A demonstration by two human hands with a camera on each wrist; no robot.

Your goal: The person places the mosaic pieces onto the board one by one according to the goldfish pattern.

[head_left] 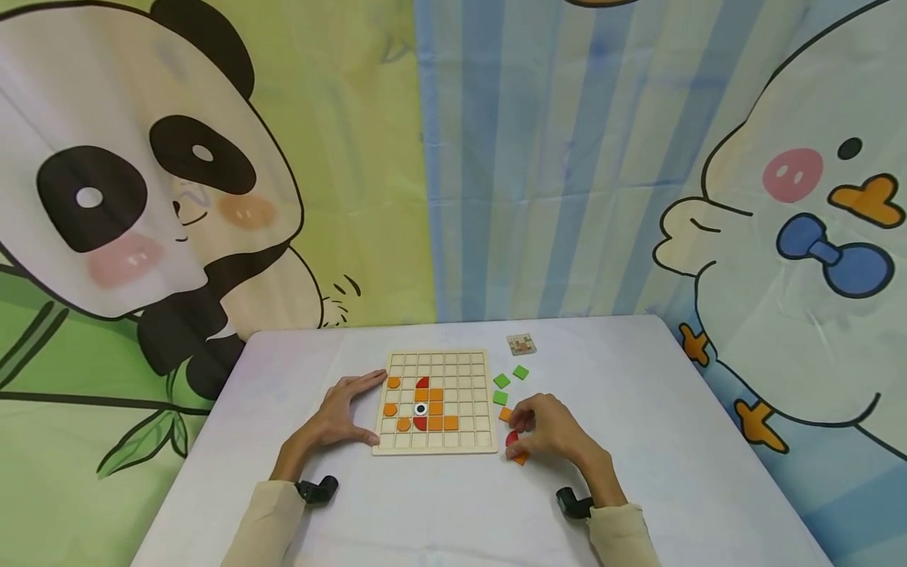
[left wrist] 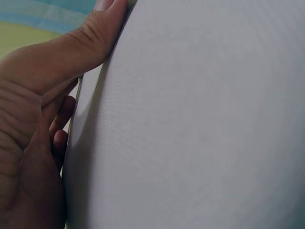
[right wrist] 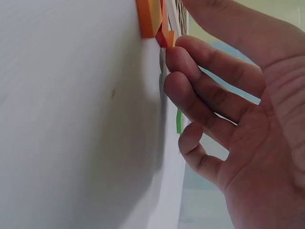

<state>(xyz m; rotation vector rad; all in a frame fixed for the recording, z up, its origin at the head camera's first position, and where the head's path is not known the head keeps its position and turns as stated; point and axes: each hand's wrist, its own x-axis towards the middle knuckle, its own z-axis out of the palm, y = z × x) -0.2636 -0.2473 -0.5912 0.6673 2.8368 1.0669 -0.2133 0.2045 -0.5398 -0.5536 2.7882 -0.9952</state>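
Note:
A pale wooden grid board point(head_left: 468, 378) carries orange discs point(head_left: 390, 409) along its left side. A figure of orange squares point(head_left: 435, 409), red curved pieces point(head_left: 422, 383) and a black-and-white eye piece point(head_left: 421, 409) lies toward its middle. My left hand point(head_left: 338, 413) rests at the board's left edge, fingers at the upper side and thumb near the lower corner. Right of the board, my right hand point(head_left: 556, 429) reaches over loose tiles, its thumb and fingertips spread around a red piece point(head_left: 512, 437). Orange tiles point(right wrist: 147, 18) show close to its fingertips in the right wrist view.
Several green tiles point(head_left: 501, 381) lie to the right of the board. A small patterned card point(head_left: 521, 344) is farther back on the white table point(head_left: 425, 504). Behind the table hangs a cartoon-printed curtain point(head_left: 538, 157). Each wrist wears a black camera point(head_left: 319, 490).

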